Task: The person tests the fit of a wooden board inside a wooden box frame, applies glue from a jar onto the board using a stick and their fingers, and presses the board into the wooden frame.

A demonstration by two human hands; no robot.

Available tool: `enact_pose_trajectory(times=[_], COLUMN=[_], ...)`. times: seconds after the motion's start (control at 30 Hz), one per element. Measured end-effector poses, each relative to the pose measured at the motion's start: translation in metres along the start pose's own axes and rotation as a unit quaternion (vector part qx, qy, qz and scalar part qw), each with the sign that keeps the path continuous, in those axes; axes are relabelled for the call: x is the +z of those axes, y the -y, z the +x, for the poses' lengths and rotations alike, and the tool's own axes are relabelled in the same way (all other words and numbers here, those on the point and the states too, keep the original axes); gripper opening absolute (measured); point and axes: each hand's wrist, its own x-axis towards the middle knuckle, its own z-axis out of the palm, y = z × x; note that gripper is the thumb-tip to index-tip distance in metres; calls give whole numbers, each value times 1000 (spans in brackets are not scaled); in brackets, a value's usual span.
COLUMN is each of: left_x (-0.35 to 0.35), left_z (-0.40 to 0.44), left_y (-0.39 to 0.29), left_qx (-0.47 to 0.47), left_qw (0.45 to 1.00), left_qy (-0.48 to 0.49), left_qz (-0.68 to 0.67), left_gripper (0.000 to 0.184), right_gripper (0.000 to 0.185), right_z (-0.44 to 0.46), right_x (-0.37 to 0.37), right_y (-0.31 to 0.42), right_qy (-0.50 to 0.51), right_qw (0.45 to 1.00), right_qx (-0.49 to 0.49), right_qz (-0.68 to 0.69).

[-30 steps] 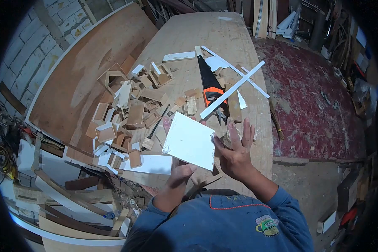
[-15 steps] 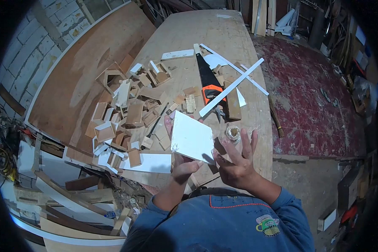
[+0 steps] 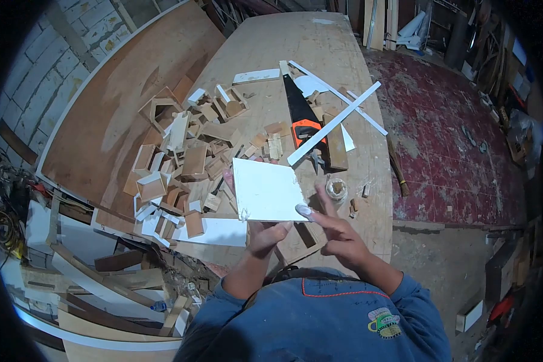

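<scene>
A white square board [image 3: 268, 188] with rough, chipped edges lies tilted in front of me. My left hand [image 3: 264, 240] grips it from below and the left, thumb at the near edge and fingertips showing along the left side. At the board's right edge is my right hand [image 3: 344, 240], fingers apart and holding nothing. White paste covers one of its fingertips, which touches the board near the lower right corner. Just beyond that hand stands an open glass jar [image 3: 336, 189] with whitish residue around its rim. Under the board, an open wooden frame [image 3: 292, 252] is partly hidden.
Small wooden boxes and offcuts [image 3: 194, 161] pile up on the left of the plywood table [image 3: 283, 42]. A handsaw [image 3: 301, 108], crossed white strips [image 3: 344, 117] and pliers [image 3: 317, 160] lie beyond the board. A large brown panel [image 3: 123, 102] leans at left.
The board has shifted slightly left and turned a little. My right hand's spread fingers have drawn in, and a pasted fingertip now rests at the board's edge, uncovering small pieces beside the jar.
</scene>
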Motion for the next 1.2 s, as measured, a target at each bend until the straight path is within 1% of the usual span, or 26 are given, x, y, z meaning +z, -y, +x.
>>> enact_pose_trajectory(times=[0.03,0.1,0.13,0.2,0.23,0.27,0.3,0.33,0.4,0.43,0.5,0.53,0.6,0.73,0.8,0.83,0.9,0.93,1.0,1.03,1.1,1.13,1.2], left_x=[-5,-15,-12,-4,-3,-2,-2,-3,-6,-5,-4,-2,3,2,6,0,-14,-13,-7,-13,-24,-21,-10], left_z=[-1,0,-1,-2,-1,-1,-2,-3,-4,-3,2,3,4,6,6,6,10,12,19,21,26,26,27], left_y=[3,7,6,1,0,0,0,1,4,4,3,4,5,7,2,7,17,17,16,21,27,26,22], left_qx=[-1,55,55,34,33,27,21,21,17,16,20,19,24,41,25,24,69,68,157,157,133,134,60], left_qw=[1000,995,995,999,999,999,999,999,1000,1000,1000,1000,998,998,997,997,993,993,979,980,971,970,985], left_qy=[0,74,74,6,6,-13,-31,-32,-4,-4,-3,-2,-56,-54,-61,-61,-43,-44,-52,-51,-10,-10,-146], left_qz=[0,36,36,-24,-24,-19,-14,-13,-2,-2,-13,-13,22,3,51,51,87,87,115,114,201,201,62], left_gripper=[76,78,78,75,75,76,78,78,84,84,89,89,90,95,107,107,120,120,128,128,127,127,123], right_gripper=[80,78,78,73,73,72,70,70,67,67,65,65,67,66,57,57,47,47,47,47,43,43,38], right_z=[-2,-4,-6,-11,-13,-13,-14,-12,-9,-9,-8,-7,-4,3,6,6,5,4,3,2,1,-2,-7], right_x=[1,5,3,-3,-5,-6,-7,-7,-7,-6,0,4,10,15,18,19,20,20,21,22,25,25,26], right_y=[-3,-8,-11,-17,-17,-16,-15,-12,-2,0,1,2,5,5,-1,-3,-8,-8,-6,-4,0,-2,-7], right_qy=[-1,-16,-16,-26,-26,-35,-43,-42,-80,-80,-85,-86,-96,-102,-109,-109,-101,-100,-63,-63,-37,-37,-19], right_qw=[1000,999,999,997,997,982,952,953,878,878,822,822,797,793,716,716,658,658,593,592,567,567,624], right_qx=[0,-7,-6,-26,-26,-47,-68,-67,-109,-108,-104,-103,-73,-75,-83,-82,-112,-111,-106,-105,-62,-62,-128], right_qz=[0,47,47,-67,-67,-182,-294,-293,-459,-458,-553,-553,-591,-596,-684,-684,-738,-738,-796,-796,-820,-820,-771])
